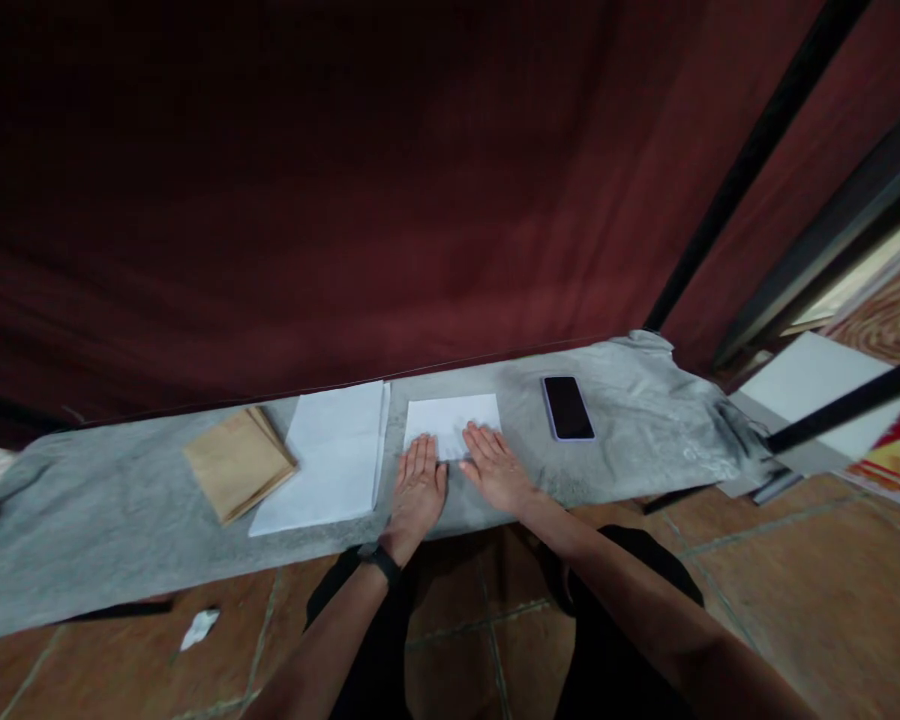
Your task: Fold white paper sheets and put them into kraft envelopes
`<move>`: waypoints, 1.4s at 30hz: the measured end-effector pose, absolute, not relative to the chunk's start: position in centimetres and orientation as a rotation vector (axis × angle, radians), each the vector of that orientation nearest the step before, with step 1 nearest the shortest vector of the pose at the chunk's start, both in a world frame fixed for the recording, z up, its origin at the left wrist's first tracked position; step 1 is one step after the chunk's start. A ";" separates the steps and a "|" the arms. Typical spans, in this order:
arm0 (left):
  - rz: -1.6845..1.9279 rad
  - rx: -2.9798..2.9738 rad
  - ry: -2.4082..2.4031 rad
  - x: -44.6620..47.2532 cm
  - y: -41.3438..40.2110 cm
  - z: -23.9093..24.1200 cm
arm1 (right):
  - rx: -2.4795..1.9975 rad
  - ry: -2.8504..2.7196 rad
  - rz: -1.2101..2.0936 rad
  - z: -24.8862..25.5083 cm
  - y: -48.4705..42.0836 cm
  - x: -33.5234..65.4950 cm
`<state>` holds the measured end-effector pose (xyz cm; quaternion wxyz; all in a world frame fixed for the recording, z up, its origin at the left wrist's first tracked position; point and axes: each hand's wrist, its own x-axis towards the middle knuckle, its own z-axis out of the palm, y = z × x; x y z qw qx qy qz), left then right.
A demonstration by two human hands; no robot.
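A small white rectangle of paper (pixel 454 411), seemingly folded, lies flat on the grey cloth-covered bench (pixel 525 465) in front of me. My left hand (pixel 420 484) rests palm down on its near left part, fingers stretched out. On its near right part lies my right hand (pixel 496 472), also flat with the fingers extended. Both hands press against the paper's near edge, which they partly cover. Just left of my left hand is a stack of larger white sheets (pixel 334 455).
Brown paper pieces (pixel 236 465) overlap the sheets' left side. A phone (pixel 568 408) with a dark screen lies to the right. Behind the bench hangs a dark red curtain (pixel 420 250). A black pole (pixel 750 175) rises at the right, and a white scrap (pixel 199 628) is on the tiled floor.
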<state>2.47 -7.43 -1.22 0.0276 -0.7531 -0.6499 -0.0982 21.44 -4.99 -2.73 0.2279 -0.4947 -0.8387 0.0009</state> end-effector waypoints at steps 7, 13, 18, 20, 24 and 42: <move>-0.247 -2.422 -1.969 3.2 -5.9 -2.1 | -1.407 -2.335 -0.033 -3.9 -4.9 22.1; -0.447 -2.270 -2.154 0.9 -4.6 -2.4 | -1.535 -2.329 -0.049 -3.2 -3.7 24.0; -0.618 -2.043 -2.482 -0.8 0.6 -0.8 | -1.465 -2.388 0.014 -2.5 -3.3 23.4; -0.684 -2.034 -2.564 -1.2 3.1 -0.1 | -1.400 -2.439 0.060 -2.4 -3.5 22.7; -0.838 -2.188 -2.542 -1.7 6.9 0.9 | -1.368 -2.501 0.151 -2.7 -3.7 21.9; -1.963 -1.869 -3.167 -3.3 3.5 5.1 | -1.187 -2.490 0.313 -0.1 -3.8 22.1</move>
